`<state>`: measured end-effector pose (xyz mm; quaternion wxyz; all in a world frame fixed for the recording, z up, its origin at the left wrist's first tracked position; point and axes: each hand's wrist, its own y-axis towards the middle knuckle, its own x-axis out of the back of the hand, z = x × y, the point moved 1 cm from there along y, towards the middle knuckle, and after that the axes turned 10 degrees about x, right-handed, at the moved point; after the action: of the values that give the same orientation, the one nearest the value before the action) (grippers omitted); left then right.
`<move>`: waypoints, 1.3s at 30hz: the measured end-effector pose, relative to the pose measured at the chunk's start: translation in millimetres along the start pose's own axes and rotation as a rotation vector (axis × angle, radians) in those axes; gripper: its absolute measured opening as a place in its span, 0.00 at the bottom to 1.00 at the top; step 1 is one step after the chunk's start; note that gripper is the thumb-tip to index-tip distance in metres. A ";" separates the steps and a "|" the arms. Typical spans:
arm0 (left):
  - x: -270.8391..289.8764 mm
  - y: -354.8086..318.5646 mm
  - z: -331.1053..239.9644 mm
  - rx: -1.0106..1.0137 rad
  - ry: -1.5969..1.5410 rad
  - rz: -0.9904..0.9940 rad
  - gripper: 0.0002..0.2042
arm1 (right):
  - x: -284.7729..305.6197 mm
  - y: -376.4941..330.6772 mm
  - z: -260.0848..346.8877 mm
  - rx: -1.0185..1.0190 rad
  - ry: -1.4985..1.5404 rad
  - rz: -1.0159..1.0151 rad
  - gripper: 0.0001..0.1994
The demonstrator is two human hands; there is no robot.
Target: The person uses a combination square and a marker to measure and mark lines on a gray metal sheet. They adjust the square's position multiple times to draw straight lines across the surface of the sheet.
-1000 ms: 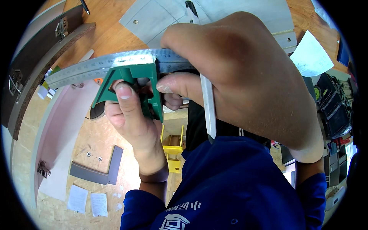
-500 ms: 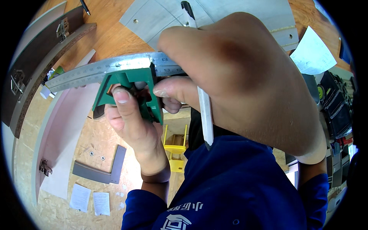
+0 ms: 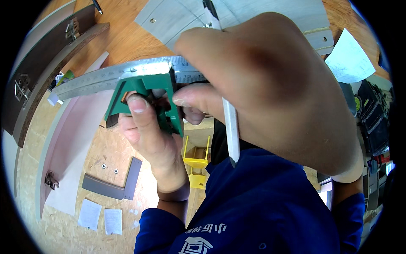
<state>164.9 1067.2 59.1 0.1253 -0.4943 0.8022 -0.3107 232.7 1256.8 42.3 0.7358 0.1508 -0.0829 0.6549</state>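
Ruler [image 3: 97, 80] tilted slightly; left hand [image 3: 146, 135] & right hand [image 3: 270, 93] both pinching green square head [image 3: 148, 95].

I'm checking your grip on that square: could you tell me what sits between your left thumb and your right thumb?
In the head view, the green square head on the steel ruler sits there; the left hand grips it, and the right hand pinches its right edge.

1. The right hand [image 3: 270, 93] covers the right end of the steel ruler [image 3: 105, 78].
2. The left hand [image 3: 148, 131] hides the middle of the green square head [image 3: 146, 86].
3. The white pencil [image 3: 231, 131] vanishes behind the right hand's fingers.
4. Ruler markings blur, unreadable.
5. Things at the right rim are too dark to identify.
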 end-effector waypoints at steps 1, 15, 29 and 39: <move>-1.5 1.1 -0.2 -0.001 -0.015 -0.010 0.23 | -0.3 -0.5 0.2 -0.001 -0.001 -0.004 0.14; -16.4 5.0 -4.5 -0.012 -0.067 -0.088 0.18 | 2.0 -1.2 -1.0 -0.010 0.009 -0.010 0.14; -18.4 10.3 -8.0 0.007 -0.094 -0.023 0.18 | 6.0 4.3 -4.3 -0.018 0.010 -0.007 0.14; -18.3 14.8 -7.6 -0.005 -0.124 -0.076 0.16 | 10.0 8.8 -8.1 -0.027 0.019 -0.005 0.14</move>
<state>159.2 1090.7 53.7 0.1616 -0.5432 0.7742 -0.2820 224.7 1269.7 38.9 0.7402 0.1347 -0.0844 0.6533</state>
